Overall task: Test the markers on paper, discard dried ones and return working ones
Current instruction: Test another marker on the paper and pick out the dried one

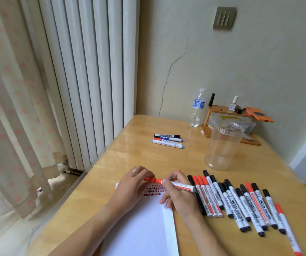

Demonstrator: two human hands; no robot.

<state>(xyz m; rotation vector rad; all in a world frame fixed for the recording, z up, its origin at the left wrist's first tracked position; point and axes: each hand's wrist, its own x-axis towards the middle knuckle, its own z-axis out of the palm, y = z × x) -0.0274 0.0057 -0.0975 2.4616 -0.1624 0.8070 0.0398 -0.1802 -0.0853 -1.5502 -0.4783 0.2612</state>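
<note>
At nine o'clock hangs a pale curtain of thin fabric with faded pink marks, and just right of it stand the smooth white tubes of a radiator. The counter is light, glossy wood with visible grain. On it, at six o'clock, lies a flat white sheet of paper, its far end covered in rows of small red and black test marks. The left hand, a ring on one finger, is curled around a red cap above those marks. Just beside it the right hand grips the white barrel of a red marker, pinched between thumb and fingers; its red end points at the cap, and whether cap and marker touch I cannot tell. At twelve o'clock, well apart from the hands, three capped markers lie side by side, one black-capped and two blue-capped. Towards one o'clock stands a clear plastic water bottle, and right of it a transparent cylindrical jar, open at the top. Behind the jar sits a small wooden rack with an orange flat item on top. At four o'clock a long row of slim cylindrical markers with red and black caps lies on the counter, fanned out, touching one another
</note>
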